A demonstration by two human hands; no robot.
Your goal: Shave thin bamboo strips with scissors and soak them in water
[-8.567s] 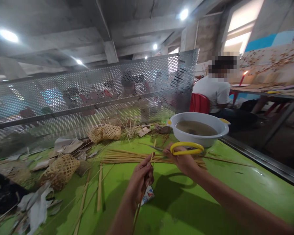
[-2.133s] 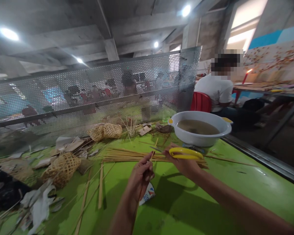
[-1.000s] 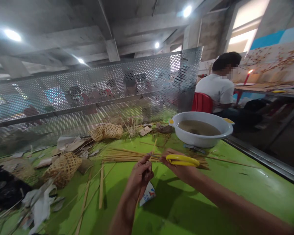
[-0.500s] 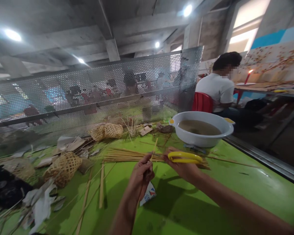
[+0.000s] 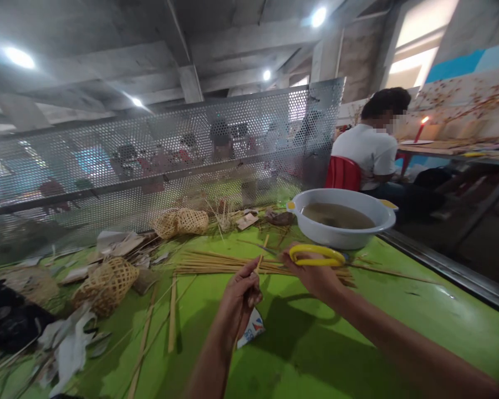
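Observation:
My left hand [image 5: 242,291] is closed in a pinch around a thin bamboo strip [image 5: 260,262], whose upper end sticks up past the fingertips. My right hand [image 5: 314,274] grips a pair of scissors with big yellow handles [image 5: 318,248]. Its grey blades point left, near the strip's upper end; whether they touch it I cannot tell. Behind both hands a bundle of bamboo strips [image 5: 208,265] lies across the green table [image 5: 399,332]. Under my left wrist is a torn piece of printed white paper [image 5: 253,330].
A white basin of murky water [image 5: 343,239] stands at the back right. Woven bamboo baskets [image 5: 108,285], scraps and a black bag [image 5: 12,321] crowd the left. A perforated metal screen [image 5: 170,172] borders the far edge. Beyond, a person [image 5: 366,149] sits near a lit candle [image 5: 419,131].
My right hand has shifted slightly right and up with the scissors, so more of the blades shows. My left hand and its strip have barely moved.

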